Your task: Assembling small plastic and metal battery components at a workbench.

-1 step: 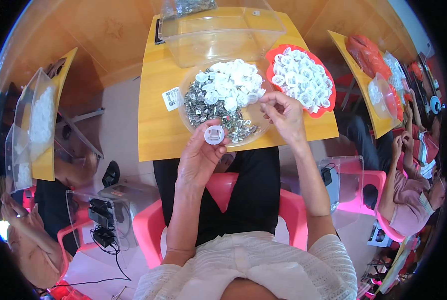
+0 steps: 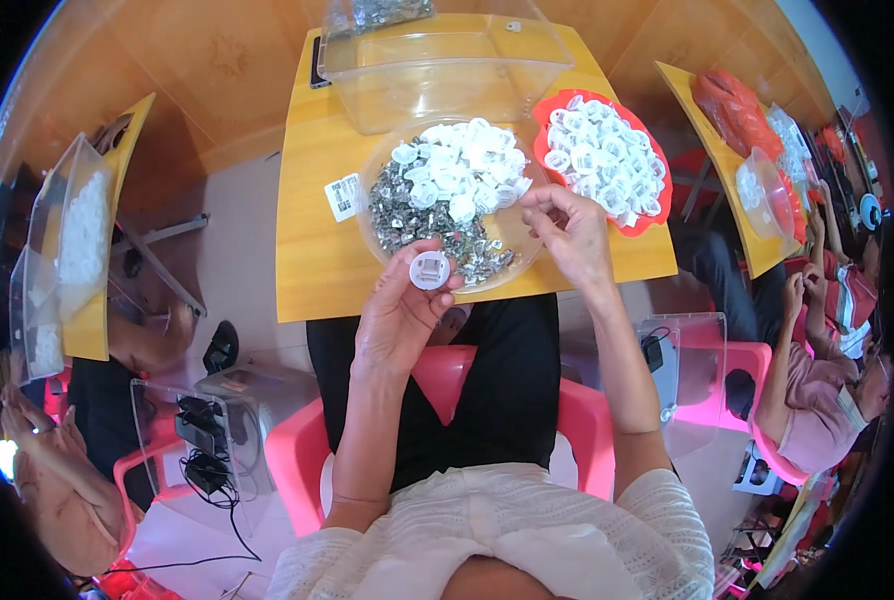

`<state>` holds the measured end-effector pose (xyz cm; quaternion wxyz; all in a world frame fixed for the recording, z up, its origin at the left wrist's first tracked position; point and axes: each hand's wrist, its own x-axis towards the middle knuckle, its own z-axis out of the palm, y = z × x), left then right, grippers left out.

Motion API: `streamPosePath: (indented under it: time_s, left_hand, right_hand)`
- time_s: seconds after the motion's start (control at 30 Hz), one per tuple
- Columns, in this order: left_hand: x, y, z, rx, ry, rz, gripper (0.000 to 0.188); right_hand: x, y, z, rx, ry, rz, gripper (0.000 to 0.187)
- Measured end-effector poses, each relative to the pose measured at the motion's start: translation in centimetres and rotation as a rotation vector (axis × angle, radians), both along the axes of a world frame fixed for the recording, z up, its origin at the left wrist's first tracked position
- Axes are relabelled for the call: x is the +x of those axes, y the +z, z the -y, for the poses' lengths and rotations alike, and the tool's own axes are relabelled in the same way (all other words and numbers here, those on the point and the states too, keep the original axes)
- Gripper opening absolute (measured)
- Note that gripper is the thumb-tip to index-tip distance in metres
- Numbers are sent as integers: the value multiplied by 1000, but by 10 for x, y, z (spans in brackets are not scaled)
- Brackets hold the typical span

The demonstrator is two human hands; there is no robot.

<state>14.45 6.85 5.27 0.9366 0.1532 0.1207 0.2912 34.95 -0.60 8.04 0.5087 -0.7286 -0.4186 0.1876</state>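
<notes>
Round white piece (image 2: 429, 270) between left fingers (image 2: 399, 270)

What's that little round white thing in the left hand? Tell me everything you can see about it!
The round white piece is a small disc that looks like plastic. Its face points up toward the camera, with a white rim around a squarish, greyish middle; I can't tell if that's a hole or a hollow. The left hand grips it at its edges, near the close rim of the clear round tray. The right hand isn't touching it.

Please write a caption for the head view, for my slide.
Left hand holding a round white part, right hand near a clear bowl of white pieces and silvery bits.
</notes>
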Motion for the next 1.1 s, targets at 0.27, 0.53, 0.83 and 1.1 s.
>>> streamPosePath:
  time_s: [0.27,0.53,0.83,1.1]
  left_hand:
    - [1,6,-1,20,2,-43,32]
    - [0,12,-2,39,26,-130,26]
    - [5,16,-3,82,34,-236,26]
    - [14,30,-6,119,-70,-198,29]
  right_hand:
    - [-14,-8,-3,-288,172,636,11]
    - [-13,-18,-15,-282,223,759,10]
    - [-20,29,-1,-67,330,53,9]
    - [-36,48,4,20,468,92,10]
